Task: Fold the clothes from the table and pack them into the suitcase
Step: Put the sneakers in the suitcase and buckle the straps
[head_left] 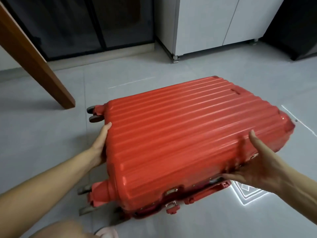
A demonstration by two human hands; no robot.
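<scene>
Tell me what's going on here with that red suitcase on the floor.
A person is low over a red suitcase that lies flat on the tiled floor. The left hand is against its wheel end, thumb at the top edge, fingers hidden. The right hand, blurred, has its fingers at the near edge of the lid, which looks slightly raised there. No clothes are in view, and the inside of the suitcase cannot be seen.
</scene>
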